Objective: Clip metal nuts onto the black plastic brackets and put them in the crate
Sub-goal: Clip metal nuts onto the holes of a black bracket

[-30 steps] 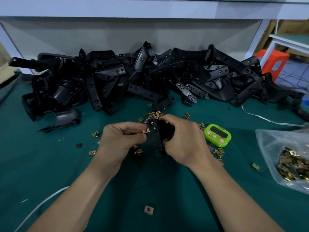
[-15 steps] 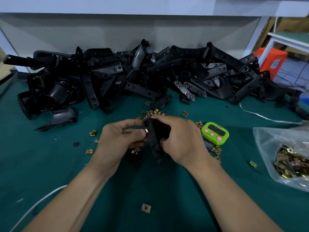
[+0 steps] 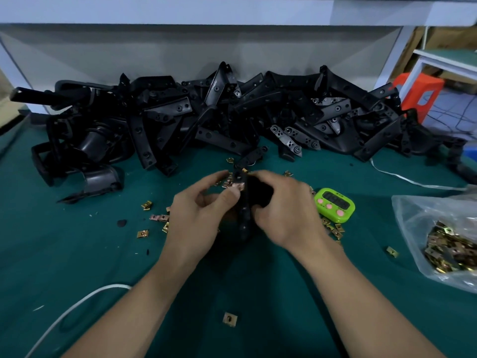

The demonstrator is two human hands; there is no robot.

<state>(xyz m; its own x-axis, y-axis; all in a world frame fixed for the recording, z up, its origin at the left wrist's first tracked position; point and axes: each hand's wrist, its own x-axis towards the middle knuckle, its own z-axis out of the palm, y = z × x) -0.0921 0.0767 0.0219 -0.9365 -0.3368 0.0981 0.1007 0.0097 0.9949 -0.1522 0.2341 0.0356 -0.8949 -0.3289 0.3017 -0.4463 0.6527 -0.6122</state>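
Note:
My right hand (image 3: 286,213) grips a black plastic bracket (image 3: 244,210) held roughly upright over the green table. My left hand (image 3: 198,215) pinches a small copper-coloured metal nut (image 3: 238,186) against the bracket's left edge, near its upper end. Loose metal nuts (image 3: 157,217) lie scattered on the mat around both hands, and one nut (image 3: 229,319) lies alone near the front. A big heap of black brackets (image 3: 232,117) fills the back of the table. No crate is in view.
A green timer (image 3: 334,204) sits just right of my right hand. A clear plastic bag of nuts (image 3: 444,239) lies at the right edge. A white cable (image 3: 77,306) runs across the front left. An orange stool (image 3: 419,95) stands beyond the table at right.
My left hand has shifted its fingers and pressed the nut against the bracket's edge. The bracket has been raised and turned more upright in my right hand.

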